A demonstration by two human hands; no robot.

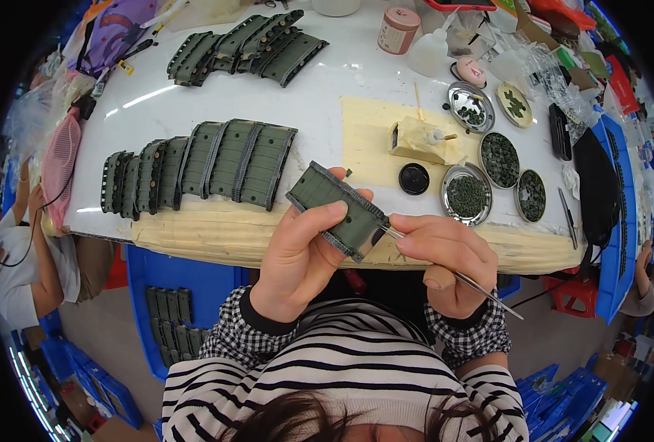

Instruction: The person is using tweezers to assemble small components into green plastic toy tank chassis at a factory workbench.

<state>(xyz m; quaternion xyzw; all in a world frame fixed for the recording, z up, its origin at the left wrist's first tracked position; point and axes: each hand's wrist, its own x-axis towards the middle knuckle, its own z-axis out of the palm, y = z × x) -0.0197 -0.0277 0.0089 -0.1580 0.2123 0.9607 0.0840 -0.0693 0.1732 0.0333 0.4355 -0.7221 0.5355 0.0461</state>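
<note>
My left hand [297, 254] is closed round a curved, dark green ribbed plastic panel [334, 202], its thumb pressed on the upper face. In my right hand [448, 258] a pair of metal tweezers [482, 292] is pinched. The tweezers' tips meet the panel's right end, beside a small hole; whether they grip a small part there I cannot make out. A tiny dark green piece [348, 173] shows just above the panel's upper edge. To the left, a row of similar curved green panels [220, 158] lies on the white table, and another stack of panels [246, 48] sits farther back.
On the right stand a metal dish [447, 193], a round tin [500, 141] and more dishes of small green parts. A tape-wrapped block [426, 140], a black round lid [414, 179] and a black pen-like tool [567, 214] lie nearby. Below left, a blue bin [143, 309] holds panels.
</note>
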